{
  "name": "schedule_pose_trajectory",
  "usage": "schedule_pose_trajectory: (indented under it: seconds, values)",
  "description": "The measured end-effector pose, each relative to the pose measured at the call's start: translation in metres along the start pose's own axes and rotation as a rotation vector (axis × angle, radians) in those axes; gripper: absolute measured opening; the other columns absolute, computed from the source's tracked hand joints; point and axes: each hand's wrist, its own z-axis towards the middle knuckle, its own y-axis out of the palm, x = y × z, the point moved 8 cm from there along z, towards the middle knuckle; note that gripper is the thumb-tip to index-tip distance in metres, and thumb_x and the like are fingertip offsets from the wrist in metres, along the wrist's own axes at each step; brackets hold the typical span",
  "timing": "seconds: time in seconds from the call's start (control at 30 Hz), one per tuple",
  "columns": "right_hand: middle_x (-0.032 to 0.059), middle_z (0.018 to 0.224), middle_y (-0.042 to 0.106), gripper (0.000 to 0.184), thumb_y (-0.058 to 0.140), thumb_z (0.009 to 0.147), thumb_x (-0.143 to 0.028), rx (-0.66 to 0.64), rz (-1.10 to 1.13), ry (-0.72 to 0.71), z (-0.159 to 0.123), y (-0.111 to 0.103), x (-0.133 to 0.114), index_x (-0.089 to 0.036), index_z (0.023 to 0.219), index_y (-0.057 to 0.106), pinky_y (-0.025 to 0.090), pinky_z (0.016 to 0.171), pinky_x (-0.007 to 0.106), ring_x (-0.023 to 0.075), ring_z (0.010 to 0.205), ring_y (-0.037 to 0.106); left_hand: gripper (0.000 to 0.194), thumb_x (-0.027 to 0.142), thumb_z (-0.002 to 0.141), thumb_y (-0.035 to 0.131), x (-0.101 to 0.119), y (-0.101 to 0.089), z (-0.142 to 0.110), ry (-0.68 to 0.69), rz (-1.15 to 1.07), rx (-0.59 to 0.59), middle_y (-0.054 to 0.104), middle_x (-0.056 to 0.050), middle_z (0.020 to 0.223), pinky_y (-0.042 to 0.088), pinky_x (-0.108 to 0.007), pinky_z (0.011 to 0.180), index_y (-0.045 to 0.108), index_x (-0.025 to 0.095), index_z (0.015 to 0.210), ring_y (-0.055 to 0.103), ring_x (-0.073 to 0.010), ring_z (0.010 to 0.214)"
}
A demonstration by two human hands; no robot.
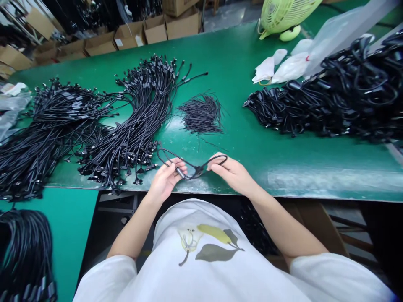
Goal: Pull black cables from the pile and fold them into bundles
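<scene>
A black cable (198, 170) with a grey barrel-shaped piece is held in loops just above the table's front edge. My left hand (168, 176) has its fingers closed around the cable beside that barrel. On the other side, my right hand (228, 167) pinches a loop of the same cable. A dark connector sits between both hands, where the cable strands cross. Behind the hands lies a pile of thin black ties (203, 114). To the left is a fanned bundle of straight black cables (141, 113).
The green table (233, 50) carries another cable bundle (59, 117) at far left and a heap of coiled cables (333, 96) at right. White plastic bags (289, 69) and a yellow-green fan (283, 16) stand behind that heap. Cardboard boxes (132, 35) line the far edge.
</scene>
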Motion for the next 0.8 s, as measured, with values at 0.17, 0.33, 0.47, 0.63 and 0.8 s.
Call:
schedule_pose_trajectory:
  seconds: [0.17,0.33,0.47,0.63,0.8]
  values:
    - [-0.0009,0.065,0.052,0.025,0.058,0.089,-0.044,0.198,0.388,0.1,-0.018,-0.04,0.004,-0.021,0.083,0.064,0.047,0.061,0.028,0.0134,0.063,0.055,0.011,0.026,0.077,0.075,0.024,-0.008,-0.01,0.122,-0.023,-0.014,0.068,-0.003,0.098,0.051,-0.031,0.094,0.069,0.017,0.08,0.064,-0.02,0.108]
    - [-0.0081,0.049,0.026,0.021,0.061,0.089,-0.04,0.278,0.444,0.15,-0.041,-0.075,-0.005,-0.019,0.084,0.065,0.016,0.04,0.023,0.0063,0.041,0.022,0.023,0.04,0.082,0.07,0.045,-0.015,-0.016,0.28,0.226,0.025,0.066,-0.007,0.103,0.051,-0.03,0.089,0.072,0.018,0.08,0.063,-0.0204,0.105]
    - [-0.0074,0.047,0.028,0.025,0.06,0.089,-0.043,0.266,0.35,0.122,-0.054,-0.092,-0.02,-0.019,0.088,0.068,0.017,0.041,0.027,0.0083,0.04,0.024,0.026,0.04,0.074,0.076,0.067,-0.005,-0.026,0.365,0.671,-0.08,0.066,-0.012,0.109,0.043,-0.035,0.1,0.076,0.018,0.086,0.058,-0.0257,0.111]
    - [-0.0042,0.051,0.039,0.035,0.055,0.09,-0.05,-0.071,0.207,0.107,-0.04,-0.044,-0.049,-0.019,0.083,0.069,0.022,0.039,0.024,0.0077,0.043,0.031,0.048,0.032,0.069,0.08,0.048,0.055,-0.039,0.437,0.939,-0.219,0.063,-0.012,0.126,0.034,-0.039,0.109,0.07,0.024,0.116,0.05,-0.0307,0.123]
    - [-0.0031,0.054,0.042,0.037,0.055,0.089,-0.051,-0.195,0.208,0.113,-0.019,-0.032,-0.076,-0.018,0.079,0.068,0.024,0.04,0.022,0.0066,0.045,0.032,0.021,0.034,0.088,0.06,-0.013,0.098,-0.033,0.126,0.952,-0.539,0.069,-0.006,0.08,0.048,-0.028,0.073,0.072,0.02,0.099,0.062,-0.0183,0.07]
